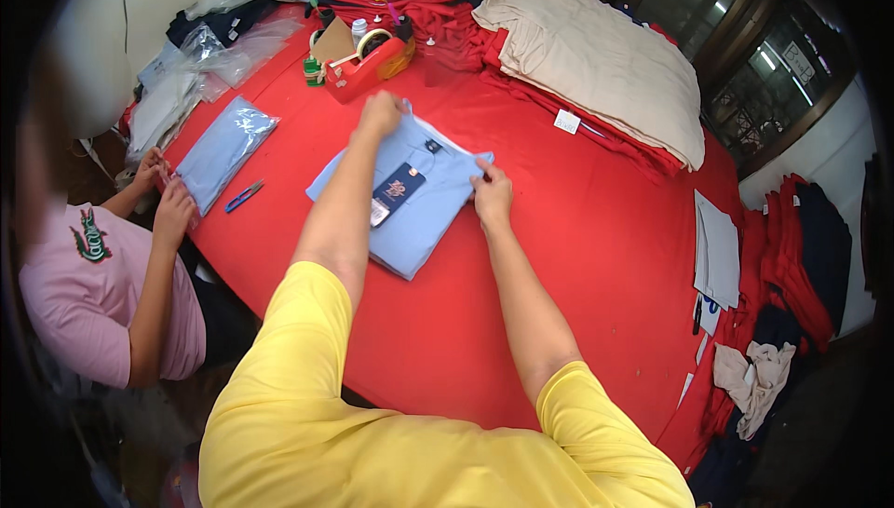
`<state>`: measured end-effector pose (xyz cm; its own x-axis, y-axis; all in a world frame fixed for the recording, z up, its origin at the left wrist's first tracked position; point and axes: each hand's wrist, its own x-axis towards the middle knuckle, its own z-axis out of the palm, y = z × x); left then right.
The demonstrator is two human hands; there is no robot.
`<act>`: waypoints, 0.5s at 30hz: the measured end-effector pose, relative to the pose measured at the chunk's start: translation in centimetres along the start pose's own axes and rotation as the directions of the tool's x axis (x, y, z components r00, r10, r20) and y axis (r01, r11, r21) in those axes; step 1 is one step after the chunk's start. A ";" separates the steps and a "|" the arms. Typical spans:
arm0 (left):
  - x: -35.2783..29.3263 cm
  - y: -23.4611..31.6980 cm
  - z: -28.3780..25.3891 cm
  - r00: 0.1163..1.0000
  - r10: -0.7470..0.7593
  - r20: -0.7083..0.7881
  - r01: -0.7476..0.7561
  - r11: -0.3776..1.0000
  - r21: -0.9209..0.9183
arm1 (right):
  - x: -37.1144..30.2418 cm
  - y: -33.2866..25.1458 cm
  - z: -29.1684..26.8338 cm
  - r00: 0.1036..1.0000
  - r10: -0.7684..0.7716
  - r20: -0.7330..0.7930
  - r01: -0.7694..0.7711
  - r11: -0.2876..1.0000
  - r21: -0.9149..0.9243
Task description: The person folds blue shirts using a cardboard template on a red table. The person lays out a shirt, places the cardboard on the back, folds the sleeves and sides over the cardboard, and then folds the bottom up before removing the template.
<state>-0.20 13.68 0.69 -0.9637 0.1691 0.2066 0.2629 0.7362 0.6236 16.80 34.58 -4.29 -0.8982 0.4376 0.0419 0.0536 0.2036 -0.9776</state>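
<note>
A folded light blue shirt (424, 201) with a dark hang tag lies on the red table (577, 257). My left hand (380, 115) rests on the shirt's far corner near the collar, fingers curled over the cloth. Over on the shirt's right edge, my right hand (492, 193) pinches the fabric. Both forearms reach out from yellow sleeves at the bottom of the view.
A red tape dispenser (368, 59) stands beyond the shirt. A person in a pink shirt at the left handles a bagged blue shirt (223, 149), with blue snips (244, 195) beside it. Beige (605, 61) and red garments are stacked at the back right.
</note>
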 end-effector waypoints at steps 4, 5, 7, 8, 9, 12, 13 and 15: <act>-1.2 -1.5 4.5 0.988 -0.151 -0.011 0.148 0.978 -0.148 | -0.9 -1.2 -1.1 0.998 0.061 0.029 -0.060 0.996 -0.059; -1.3 -1.5 3.5 0.985 -0.163 0.062 0.171 0.972 -0.160 | -2.0 -2.8 -1.5 0.991 0.114 0.076 -0.105 0.988 -0.109; -1.9 -0.5 1.1 0.987 -0.119 0.109 0.124 0.991 -0.039 | -4.3 -5.3 -2.3 0.963 0.209 0.168 -0.170 0.961 -0.217; -2.4 1.3 0.3 0.993 -0.060 0.103 0.049 0.993 0.103 | -4.9 -5.1 -2.4 0.956 0.201 0.212 -0.177 0.976 -0.128; -3.2 2.8 -0.7 0.995 0.001 0.101 -0.024 0.972 0.233 | -5.8 -4.9 -2.1 0.950 0.185 0.253 -0.179 0.983 -0.047; -8.8 7.5 -2.8 0.929 0.233 0.289 -0.328 0.879 0.346 | -5.7 -3.5 -0.4 0.953 0.160 0.257 -0.167 0.986 0.003; -12.3 8.4 -2.5 0.887 0.306 0.347 -0.430 0.822 0.373 | -5.2 -2.5 0.3 0.957 0.153 0.245 -0.154 0.988 -0.015; -19.0 10.2 -3.0 0.879 0.285 0.383 -0.409 0.863 0.297 | -3.9 -0.2 1.9 0.946 0.156 0.283 -0.189 0.978 0.092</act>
<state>20.95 16.01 5.41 -0.7898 0.6093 0.0704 0.6072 0.7605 0.2299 19.49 31.13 -4.65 -0.9651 0.1980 -0.1713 0.1817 0.0357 -0.9827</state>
